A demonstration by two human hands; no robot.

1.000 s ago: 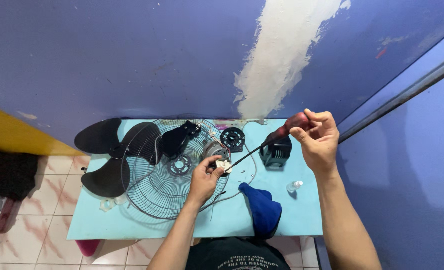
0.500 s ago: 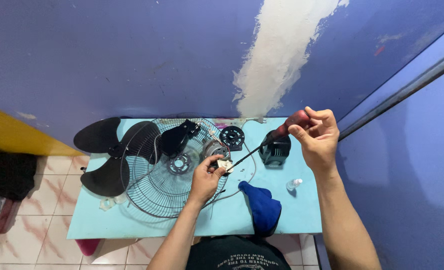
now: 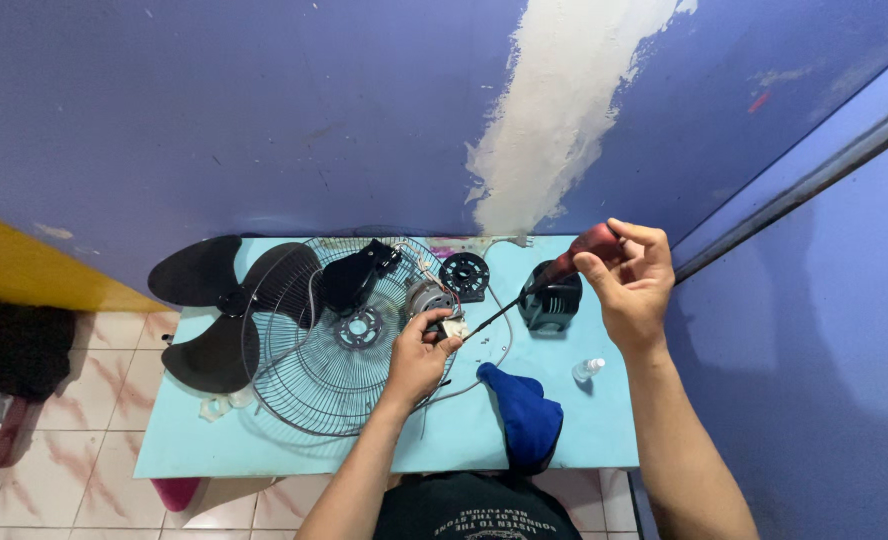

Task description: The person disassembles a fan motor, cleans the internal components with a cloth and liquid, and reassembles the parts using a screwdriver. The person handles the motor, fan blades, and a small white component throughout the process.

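Right hand (image 3: 632,283) grip around screwdriver (image 3: 554,275)

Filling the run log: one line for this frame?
left hand: pinches small white part | right hand: holds screwdriver, tip at part | fan guard on table

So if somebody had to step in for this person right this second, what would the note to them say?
Left hand: pinching a small white part beside the fan motor.
Right hand: gripping the red-handled screwdriver, tip at that part.
On the light blue table: wire fan guard, black fan blade, black round piece, black housing, blue cloth, small bottle.
Done: fan lies in pieces.
Left: the white part, not yet put down.
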